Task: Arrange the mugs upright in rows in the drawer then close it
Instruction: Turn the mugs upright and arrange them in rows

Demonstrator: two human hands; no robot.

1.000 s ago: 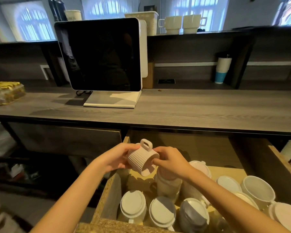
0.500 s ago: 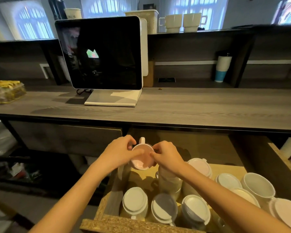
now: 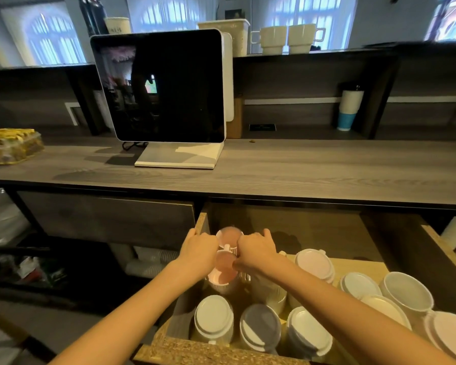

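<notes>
Mug stands upright, mouth up, clamped between left hand and right hand inside drawer.

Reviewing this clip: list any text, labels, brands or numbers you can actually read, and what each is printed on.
Nothing can be read with certainty.
Paper cup on the top shelf: faint dark lettering, too blurred to read.
Monitor: screen dark, only reflections, no text.
Black plate on the back wall: too small to read.
White and blue tumbler: no print visible.
Mugs in the drawer: no markings visible.

Open drawer holds mugs, mostly inverted.
</notes>
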